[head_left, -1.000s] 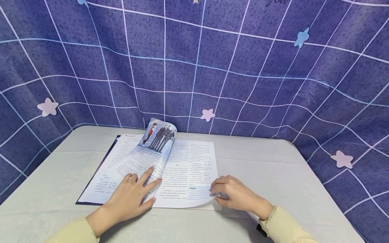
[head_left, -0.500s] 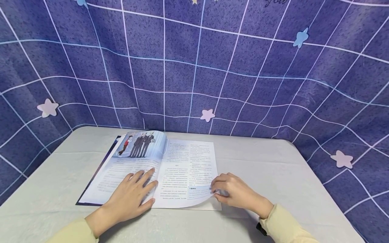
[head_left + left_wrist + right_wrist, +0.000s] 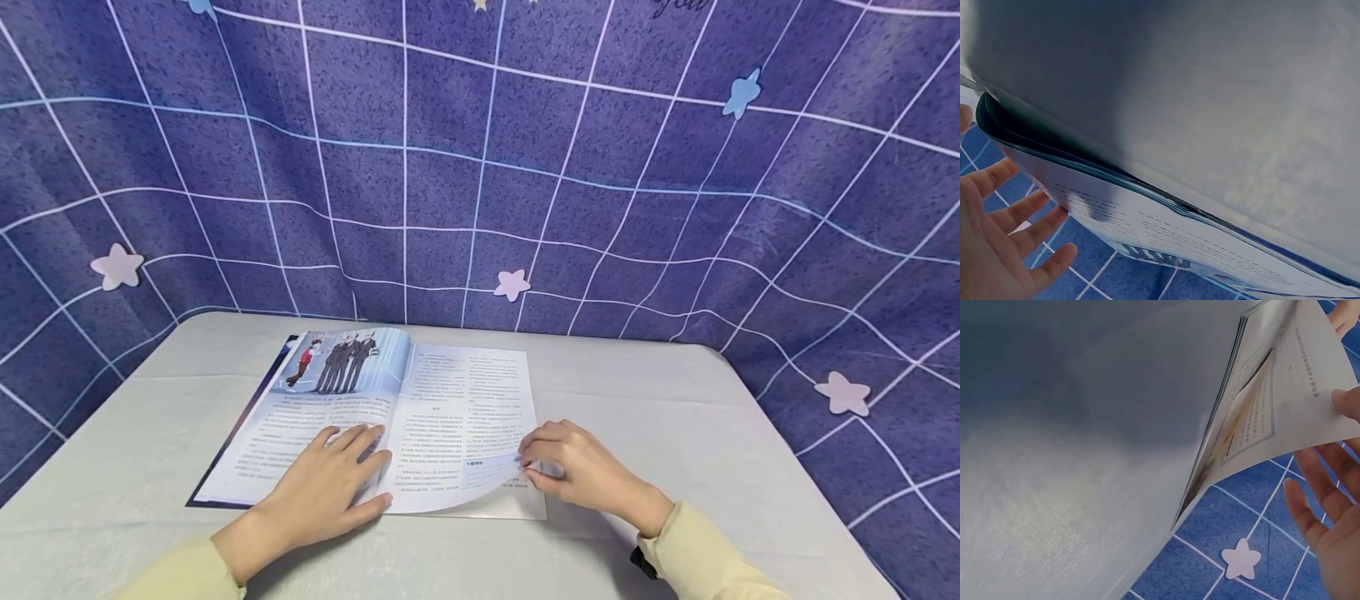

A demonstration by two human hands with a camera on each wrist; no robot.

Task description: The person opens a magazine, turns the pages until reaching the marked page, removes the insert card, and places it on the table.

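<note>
An open magazine (image 3: 450, 400) lies on the table, its left page (image 3: 262, 442) topped by a picture of figures in dark suits. My left hand (image 3: 322, 483) rests with spread fingers on the lower left page beside the fold; the left wrist view shows those fingers (image 3: 1035, 225) extended over the paper. At the lower right corner, my right hand (image 3: 581, 467) pinches a page (image 3: 480, 492) whose edge curls up off the pages below. In the right wrist view the thumb (image 3: 1349, 403) lies on the lifted page (image 3: 1310, 400), with fingers behind it.
A pale cloth covers the table (image 3: 637, 400). Behind it hangs a blue curtain (image 3: 450, 192) with a white grid and star shapes. The magazine's dark cover edge (image 3: 232, 442) shows along its left side. A black strap (image 3: 643, 564) sits at the right sleeve.
The curled left page with the picture has fallen flat to the left. My left fingers have drawn in slightly. The right-hand page corner has risen, showing more of the page below.
</note>
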